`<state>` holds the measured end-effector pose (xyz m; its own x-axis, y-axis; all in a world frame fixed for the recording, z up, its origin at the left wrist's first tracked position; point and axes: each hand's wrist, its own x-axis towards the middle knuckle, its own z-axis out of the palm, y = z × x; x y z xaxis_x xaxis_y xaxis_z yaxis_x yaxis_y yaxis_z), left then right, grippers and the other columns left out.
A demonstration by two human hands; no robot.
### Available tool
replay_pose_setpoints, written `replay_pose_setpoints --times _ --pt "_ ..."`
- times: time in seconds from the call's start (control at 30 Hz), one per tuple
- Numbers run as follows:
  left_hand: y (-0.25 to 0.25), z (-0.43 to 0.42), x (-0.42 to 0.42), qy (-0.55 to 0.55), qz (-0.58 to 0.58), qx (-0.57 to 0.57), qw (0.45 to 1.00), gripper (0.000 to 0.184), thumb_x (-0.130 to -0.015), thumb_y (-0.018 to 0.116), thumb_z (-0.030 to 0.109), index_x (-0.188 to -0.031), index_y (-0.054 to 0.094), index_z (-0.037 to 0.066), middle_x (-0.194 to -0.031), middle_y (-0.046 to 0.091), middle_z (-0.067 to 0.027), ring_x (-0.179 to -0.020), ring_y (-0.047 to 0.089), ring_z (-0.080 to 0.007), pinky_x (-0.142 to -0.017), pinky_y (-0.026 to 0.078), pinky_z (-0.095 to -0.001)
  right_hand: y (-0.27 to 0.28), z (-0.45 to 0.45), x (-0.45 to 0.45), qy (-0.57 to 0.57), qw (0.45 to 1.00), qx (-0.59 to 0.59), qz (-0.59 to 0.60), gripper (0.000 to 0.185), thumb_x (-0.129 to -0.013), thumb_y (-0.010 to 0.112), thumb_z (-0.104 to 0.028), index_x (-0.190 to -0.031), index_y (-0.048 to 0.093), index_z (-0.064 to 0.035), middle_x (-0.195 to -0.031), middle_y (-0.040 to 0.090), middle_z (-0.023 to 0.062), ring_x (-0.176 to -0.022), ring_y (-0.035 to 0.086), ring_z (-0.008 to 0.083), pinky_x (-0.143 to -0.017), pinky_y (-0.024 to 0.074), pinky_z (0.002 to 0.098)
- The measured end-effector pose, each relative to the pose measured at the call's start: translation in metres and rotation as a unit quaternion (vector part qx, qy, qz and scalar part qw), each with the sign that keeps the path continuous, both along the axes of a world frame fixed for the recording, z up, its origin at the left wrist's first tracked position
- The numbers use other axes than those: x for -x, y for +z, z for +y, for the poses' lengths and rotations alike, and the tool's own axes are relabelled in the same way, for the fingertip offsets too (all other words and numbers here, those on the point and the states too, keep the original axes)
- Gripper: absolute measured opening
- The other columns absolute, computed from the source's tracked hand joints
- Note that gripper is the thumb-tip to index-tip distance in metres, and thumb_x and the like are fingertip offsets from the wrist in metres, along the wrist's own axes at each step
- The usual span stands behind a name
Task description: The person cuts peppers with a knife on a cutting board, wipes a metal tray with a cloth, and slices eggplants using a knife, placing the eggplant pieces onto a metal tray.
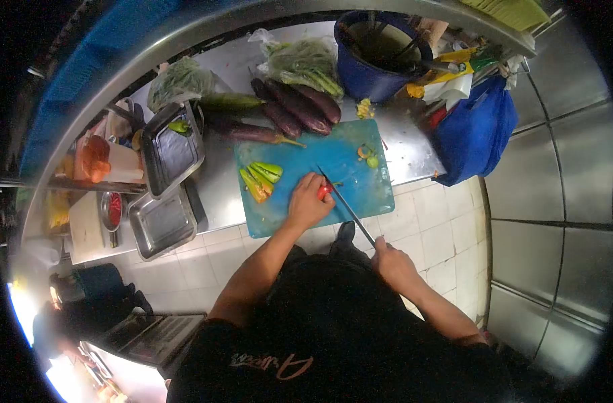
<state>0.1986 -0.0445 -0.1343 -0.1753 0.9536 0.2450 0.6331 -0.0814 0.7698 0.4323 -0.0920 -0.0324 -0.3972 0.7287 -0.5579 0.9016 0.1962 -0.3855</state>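
Note:
On the blue cutting board (pixel 290 218), my left hand (pixel 308 203) is closed around a small red pepper (pixel 324 192), with its fingertips curled over it. My right hand (pixel 394 266) grips a knife (pixel 350 210) by the handle. Its long blade slants up and left across the board, right beside the pepper; whether it touches it I cannot tell. Cut green pepper pieces (pixel 261 180) lie to the left of my left hand. Toward the board's upper right are small pepper trimmings (pixel 369 157).
Several eggplants (pixel 303 111) lie behind the board, near bagged green vegetables (pixel 303 64). A blue bucket (pixel 367 80) stands at the back, a blue bag (pixel 478 127) hangs at right. Metal trays (pixel 162 221) sit at left. Another person (pixel 85 309) is at lower left.

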Motion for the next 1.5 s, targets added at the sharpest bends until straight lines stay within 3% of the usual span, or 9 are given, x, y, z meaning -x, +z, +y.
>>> replay_pose_setpoints --times 0.17,0.27,0.37,0.47,0.57,1.03,1.17,1.5 --pt "-0.009 0.002 0.002 -0.056 0.025 0.006 0.998 0.023 -0.066 0.06 0.008 -0.087 0.053 0.004 -0.09 0.054 -0.0125 -0.087 0.055 -0.0357 -0.075 0.047 -0.0449 -0.064 0.02 0.017 -0.004 0.993 -0.058 0.101 0.026 -0.088 0.046 -0.015 -0.105 0.044 0.004 -0.077 0.061 0.0314 -0.07 0.061 0.0472 -0.063 0.0491 0.0545" --pt "-0.022 0.004 0.01 -0.142 0.114 -0.057 0.982 0.025 -0.067 0.06 0.006 -0.092 0.056 0.005 -0.094 0.055 -0.0114 -0.091 0.055 -0.0326 -0.078 0.046 -0.0433 -0.06 0.032 0.015 -0.026 0.991 -0.029 0.132 0.027 -0.087 0.047 -0.016 -0.105 0.046 0.0038 -0.077 0.06 0.0321 -0.072 0.06 0.0487 -0.066 0.0466 0.0561" --pt "0.03 0.004 0.029 -0.254 0.244 -0.128 0.927 0.028 -0.07 0.061 0.005 -0.097 0.058 0.006 -0.099 0.055 -0.0111 -0.096 0.054 -0.0302 -0.084 0.044 -0.042 -0.054 0.038 0.0 -0.041 0.988 -0.024 0.144 0.023 -0.087 0.048 -0.017 -0.101 0.046 0.0015 -0.077 0.06 0.0315 -0.073 0.058 0.049 -0.067 0.0442 0.0564" --pt "0.022 -0.009 0.04 -0.225 0.215 -0.045 0.949 0.028 -0.071 0.061 0.004 -0.099 0.059 0.005 -0.103 0.056 -0.011 -0.099 0.053 -0.0295 -0.088 0.043 -0.0415 -0.046 0.033 -0.01 -0.054 0.988 -0.023 0.145 0.019 -0.088 0.048 -0.016 -0.097 0.046 0.0002 -0.075 0.059 0.0299 -0.072 0.057 0.0488 -0.065 0.0431 0.0558" --pt "-0.011 -0.008 0.037 -0.177 0.174 -0.07 0.966 0.027 -0.071 0.062 0.005 -0.098 0.06 0.004 -0.105 0.057 -0.011 -0.101 0.053 -0.0305 -0.089 0.043 -0.0414 -0.043 0.026 -0.018 -0.036 0.987 -0.024 0.157 0.016 -0.088 0.048 -0.016 -0.095 0.045 -0.0019 -0.072 0.058 0.0284 -0.072 0.056 0.0485 -0.064 0.0421 0.0546" --pt "0.003 -0.005 0.03 -0.151 0.152 -0.114 0.97 0.027 -0.068 0.061 0.006 -0.094 0.059 0.004 -0.106 0.057 -0.0123 -0.105 0.053 -0.0301 -0.091 0.043 -0.042 -0.037 0.021 0.008 -0.017 0.99 0.053 0.129 0.023 -0.088 0.049 -0.016 -0.1 0.039 0.0011 -0.079 0.062 0.0275 -0.074 0.06 0.0474 -0.066 0.0458 0.0556" --pt "-0.006 -0.002 0.031 -0.155 0.164 -0.095 0.97 0.026 -0.068 0.061 0.006 -0.094 0.059 0.004 -0.105 0.057 -0.0124 -0.106 0.053 -0.03 -0.091 0.043 -0.0422 -0.069 0.018 0.025 -0.024 0.993 -0.008 0.117 0.022 -0.088 0.048 -0.016 -0.1 0.039 0.0004 -0.077 0.061 0.0299 -0.07 0.06 0.049 -0.065 0.0467 0.0573" --pt "-0.02 0.006 0.035 -0.149 0.145 -0.096 0.974 0.026 -0.067 0.062 0.007 -0.093 0.059 0.003 -0.102 0.057 -0.0119 -0.102 0.053 -0.031 -0.09 0.044 -0.0412 -0.061 0.028 0.049 -0.005 0.993 -0.056 0.1 0.023 -0.085 0.049 -0.013 -0.101 0.043 0.0018 -0.077 0.062 0.0297 -0.074 0.061 0.0482 -0.067 0.0489 0.0554"
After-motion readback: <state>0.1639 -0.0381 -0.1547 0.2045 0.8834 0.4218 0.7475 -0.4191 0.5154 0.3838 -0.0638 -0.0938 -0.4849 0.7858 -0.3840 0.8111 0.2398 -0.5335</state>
